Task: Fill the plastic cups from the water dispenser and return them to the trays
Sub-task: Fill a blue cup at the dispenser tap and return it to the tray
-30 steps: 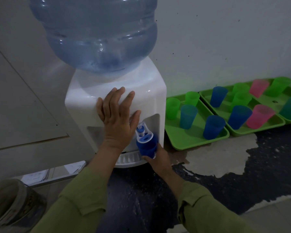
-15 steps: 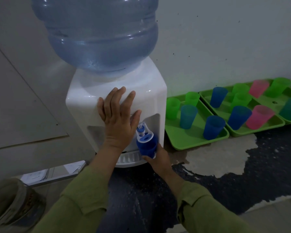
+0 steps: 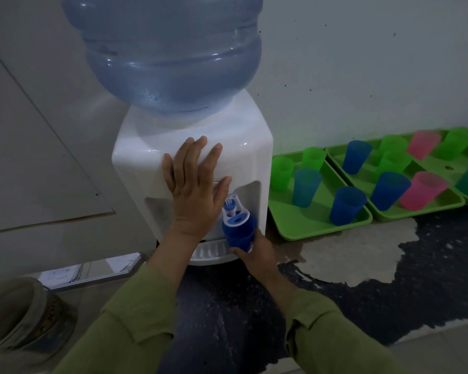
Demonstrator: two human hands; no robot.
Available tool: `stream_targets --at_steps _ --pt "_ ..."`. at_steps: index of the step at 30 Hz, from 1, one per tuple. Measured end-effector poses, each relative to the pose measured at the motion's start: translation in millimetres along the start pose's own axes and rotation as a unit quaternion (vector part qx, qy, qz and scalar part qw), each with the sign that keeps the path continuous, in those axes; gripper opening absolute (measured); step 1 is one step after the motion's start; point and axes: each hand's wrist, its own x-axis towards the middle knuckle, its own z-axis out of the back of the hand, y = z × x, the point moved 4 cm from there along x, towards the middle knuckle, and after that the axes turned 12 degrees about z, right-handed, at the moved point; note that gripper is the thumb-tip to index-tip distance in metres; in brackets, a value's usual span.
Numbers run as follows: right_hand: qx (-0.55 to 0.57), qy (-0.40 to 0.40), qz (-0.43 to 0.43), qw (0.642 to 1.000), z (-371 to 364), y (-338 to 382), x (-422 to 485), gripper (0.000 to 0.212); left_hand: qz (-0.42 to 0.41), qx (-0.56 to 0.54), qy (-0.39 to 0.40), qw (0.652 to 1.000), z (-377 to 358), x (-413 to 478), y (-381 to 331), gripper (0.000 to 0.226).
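Note:
A white water dispenser (image 3: 243,157) stands on the floor with a large blue bottle (image 3: 170,49) on top. My left hand (image 3: 195,184) lies flat against its front, fingers straight. My right hand (image 3: 257,247) holds a blue plastic cup (image 3: 239,233) from below, right under the blue-and-white tap (image 3: 231,207) and above the drip tray (image 3: 211,251). To the right, green trays (image 3: 303,225) on the floor carry green, blue, teal and pink cups, among them a blue cup (image 3: 346,205).
A white wall rises behind the dispenser and trays. A pale cabinet door (image 3: 38,157) is at the left. A worn round object (image 3: 25,317) sits at the lower left. The floor is dark with a pale bare patch (image 3: 349,252).

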Motion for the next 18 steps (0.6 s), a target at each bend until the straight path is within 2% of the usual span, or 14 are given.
stream_targets --at_steps 4,7,10,13,15,18 --pt "0.001 -0.001 0.000 1.000 -0.3 0.6 -0.5 0.058 0.005 -0.013 0.016 1.000 5.8 -2.7 -2.1 0.053" --pt "0.007 -0.002 -0.005 1.000 0.2 0.9 -0.7 0.058 0.001 -0.065 0.030 0.997 10.4 -7.9 -5.0 0.046" --pt "0.009 0.000 -0.003 1.000 0.4 2.2 -0.6 0.058 -0.002 -0.139 0.010 0.990 19.3 -16.4 -5.8 0.035" --pt "0.010 -0.001 -0.001 1.000 -0.9 1.3 -0.6 0.059 0.018 -0.153 -0.011 0.988 25.9 -32.0 -6.8 0.026" --pt "0.004 -0.003 0.000 1.000 -1.5 0.4 -0.4 0.060 0.070 -0.180 0.042 0.980 22.1 -44.5 -5.2 0.024" --pt "0.007 -0.003 -0.002 1.000 -1.9 0.0 -0.3 0.062 0.203 -0.215 0.172 0.940 12.0 -60.0 1.0 0.026"
